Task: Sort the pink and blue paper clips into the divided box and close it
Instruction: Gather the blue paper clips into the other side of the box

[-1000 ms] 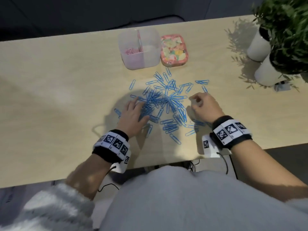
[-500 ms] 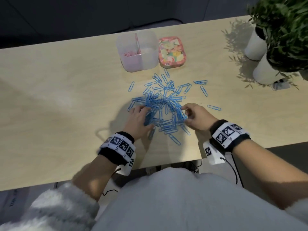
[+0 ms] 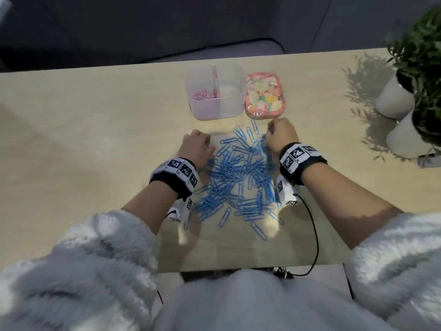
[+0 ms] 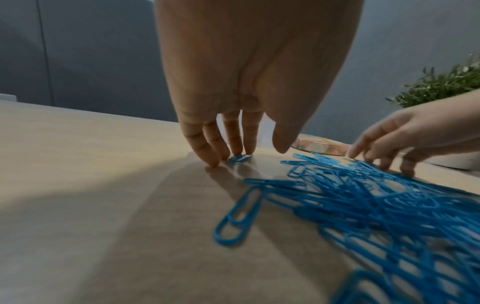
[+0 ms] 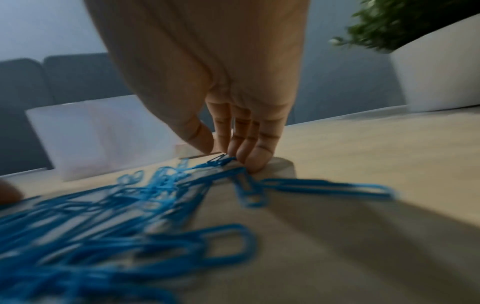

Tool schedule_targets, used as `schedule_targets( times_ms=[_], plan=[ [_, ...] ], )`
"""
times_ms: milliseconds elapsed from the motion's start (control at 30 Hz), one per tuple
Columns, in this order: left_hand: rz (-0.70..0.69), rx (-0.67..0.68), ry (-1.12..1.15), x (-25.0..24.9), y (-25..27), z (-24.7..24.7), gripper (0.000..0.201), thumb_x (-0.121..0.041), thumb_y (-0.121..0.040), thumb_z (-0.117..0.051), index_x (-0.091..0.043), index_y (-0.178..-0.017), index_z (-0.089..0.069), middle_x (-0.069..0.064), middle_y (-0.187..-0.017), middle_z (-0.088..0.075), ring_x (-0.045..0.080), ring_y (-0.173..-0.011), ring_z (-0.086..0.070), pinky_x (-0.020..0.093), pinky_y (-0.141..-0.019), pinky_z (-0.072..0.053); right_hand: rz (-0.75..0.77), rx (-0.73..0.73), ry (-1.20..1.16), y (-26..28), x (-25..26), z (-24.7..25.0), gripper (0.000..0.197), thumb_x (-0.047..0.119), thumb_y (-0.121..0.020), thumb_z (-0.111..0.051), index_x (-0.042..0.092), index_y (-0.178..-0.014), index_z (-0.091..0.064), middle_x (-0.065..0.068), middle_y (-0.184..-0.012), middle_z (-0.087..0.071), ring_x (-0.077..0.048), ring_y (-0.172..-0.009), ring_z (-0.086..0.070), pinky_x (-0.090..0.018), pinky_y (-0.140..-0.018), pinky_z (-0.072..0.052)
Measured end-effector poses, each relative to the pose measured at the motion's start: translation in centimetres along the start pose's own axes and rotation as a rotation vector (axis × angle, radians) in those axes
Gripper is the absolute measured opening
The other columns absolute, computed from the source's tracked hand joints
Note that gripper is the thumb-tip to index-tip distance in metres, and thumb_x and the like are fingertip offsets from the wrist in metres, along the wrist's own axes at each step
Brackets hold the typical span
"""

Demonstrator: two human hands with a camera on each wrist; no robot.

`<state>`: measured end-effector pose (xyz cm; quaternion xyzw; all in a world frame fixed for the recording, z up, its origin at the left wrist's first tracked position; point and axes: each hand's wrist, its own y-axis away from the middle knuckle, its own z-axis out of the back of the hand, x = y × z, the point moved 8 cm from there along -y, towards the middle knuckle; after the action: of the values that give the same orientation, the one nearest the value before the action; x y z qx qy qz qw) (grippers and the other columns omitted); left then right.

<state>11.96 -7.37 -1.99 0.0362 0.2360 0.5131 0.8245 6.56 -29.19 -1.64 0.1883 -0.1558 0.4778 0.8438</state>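
A heap of blue paper clips lies in the middle of the table. My left hand is at the heap's far left edge, its straight fingertips pressing one blue clip onto the wood. My right hand is at the far right edge, with its fingertips down on a few clips and the thumb close beside them. The translucent divided box stands open just beyond, with pink clips in its left compartment. Its right compartment looks bare.
The box's flowery pink lid lies flat to the right of the box. Two white plant pots stand at the table's right end. A black cable hangs over the near edge.
Both hands have moved from the near sides of the heap forward to its far edge, close to the box and lid. The clips are bunched closer together.
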Motion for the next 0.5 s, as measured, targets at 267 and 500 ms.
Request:
schedule_targets(
  times_ms=[267, 500],
  plan=[
    [-0.168, 0.060, 0.049, -3.2, -0.4, -1.0, 0.048, -0.032, -0.088, -0.057, -0.010, -0.129, -0.047, 0.013, -0.131, -0.048, 0.033, -0.120, -0.043, 0.040, -0.103, -0.033, 0.260, 0.102, 0.176, 1.6, 5.7, -3.4, 0.027, 0.018, -0.091, -0.049, 0.003, -0.113, -0.053, -0.016, -0.121, -0.048, -0.032, -0.116, -0.042, -0.041, -0.091, -0.044],
    [-0.229, 0.040, 0.157, -2.5, 1.4, -0.4, 0.056, -0.032, -0.084, -0.064, -0.012, -0.132, -0.044, 0.011, -0.130, -0.048, 0.027, -0.118, -0.047, 0.036, -0.102, -0.038, 0.360, 0.176, 0.037, 3.0, 5.7, -2.7, 0.028, 0.014, -0.093, -0.045, 0.006, -0.118, -0.054, -0.014, -0.117, -0.054, -0.029, -0.111, -0.050, -0.038, -0.094, -0.046]
  ],
)
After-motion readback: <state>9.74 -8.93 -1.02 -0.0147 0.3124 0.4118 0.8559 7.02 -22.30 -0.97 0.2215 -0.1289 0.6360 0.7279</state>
